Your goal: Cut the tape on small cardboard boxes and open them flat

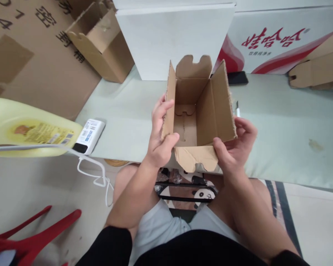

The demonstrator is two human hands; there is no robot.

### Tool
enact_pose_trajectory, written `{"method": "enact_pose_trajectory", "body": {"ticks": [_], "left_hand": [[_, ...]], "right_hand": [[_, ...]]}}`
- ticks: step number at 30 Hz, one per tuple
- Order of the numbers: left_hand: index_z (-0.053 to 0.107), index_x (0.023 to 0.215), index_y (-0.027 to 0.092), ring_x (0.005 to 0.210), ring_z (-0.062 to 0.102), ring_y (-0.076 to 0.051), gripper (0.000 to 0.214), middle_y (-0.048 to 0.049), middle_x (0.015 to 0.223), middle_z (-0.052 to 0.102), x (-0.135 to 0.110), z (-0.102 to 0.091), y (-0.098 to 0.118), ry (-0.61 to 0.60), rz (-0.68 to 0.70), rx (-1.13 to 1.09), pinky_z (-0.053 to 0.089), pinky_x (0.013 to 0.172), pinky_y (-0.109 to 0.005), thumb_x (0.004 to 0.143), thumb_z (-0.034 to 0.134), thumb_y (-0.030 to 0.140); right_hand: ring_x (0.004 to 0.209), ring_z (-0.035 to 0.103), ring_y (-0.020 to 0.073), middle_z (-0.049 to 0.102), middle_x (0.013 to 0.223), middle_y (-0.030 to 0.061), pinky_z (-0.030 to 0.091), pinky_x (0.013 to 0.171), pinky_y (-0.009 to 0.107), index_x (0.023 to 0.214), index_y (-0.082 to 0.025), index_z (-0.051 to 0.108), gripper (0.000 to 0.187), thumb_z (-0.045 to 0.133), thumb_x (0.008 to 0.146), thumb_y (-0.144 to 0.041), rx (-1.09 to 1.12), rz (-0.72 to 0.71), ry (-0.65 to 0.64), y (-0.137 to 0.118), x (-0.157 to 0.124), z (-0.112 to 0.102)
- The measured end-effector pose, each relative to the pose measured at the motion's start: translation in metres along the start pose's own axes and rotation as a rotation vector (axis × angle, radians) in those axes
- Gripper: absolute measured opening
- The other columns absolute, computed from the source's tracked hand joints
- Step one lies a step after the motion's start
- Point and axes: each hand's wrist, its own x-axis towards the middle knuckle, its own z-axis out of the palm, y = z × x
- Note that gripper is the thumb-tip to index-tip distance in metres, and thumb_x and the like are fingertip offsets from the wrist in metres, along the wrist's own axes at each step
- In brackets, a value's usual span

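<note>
A small open brown cardboard box [199,107] sits between both hands, its top flaps standing up and its interlocked bottom visible inside. My left hand [161,136] grips the box's left wall, thumb inside near the front corner and fingers outside. My right hand [234,147] holds the right wall from outside, with the thumb against the front lower flap. The box rests at the near edge of a pale green mat [280,125].
A white carton [172,40] stands behind the box, with another open brown box [100,40] to its left. A yellow bottle [30,129], a white power bank [89,136] with cable and a black phone [238,78] lie nearby. Red chair legs [30,236] lie lower left.
</note>
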Motion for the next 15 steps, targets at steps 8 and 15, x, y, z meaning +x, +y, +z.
{"method": "enact_pose_trajectory", "body": {"ticks": [8,15], "left_hand": [[0.051,0.137,0.046,0.160,0.027,-0.034,0.073,-0.0002,0.165,0.039,0.021,-0.044,-0.010,0.225,-0.088,-0.018,0.037,0.122,-0.058,0.075,0.075,0.075],[0.052,0.132,0.040,0.151,0.042,-0.032,0.078,-0.0039,0.150,0.054,0.039,-0.059,-0.003,0.241,-0.070,0.017,0.033,0.126,-0.052,0.067,0.083,0.071]], "right_hand": [[0.108,0.064,0.0270,0.061,0.121,0.0064,0.055,0.086,0.044,0.119,-0.035,0.058,0.036,0.072,0.085,-0.037,0.170,-0.171,-0.231,-0.001,0.003,-0.013],[0.108,0.065,0.0263,0.064,0.114,0.0089,0.059,0.086,0.045,0.121,-0.033,0.057,0.036,0.066,0.086,-0.036,0.228,-0.214,-0.527,-0.014,0.008,-0.015]]}}
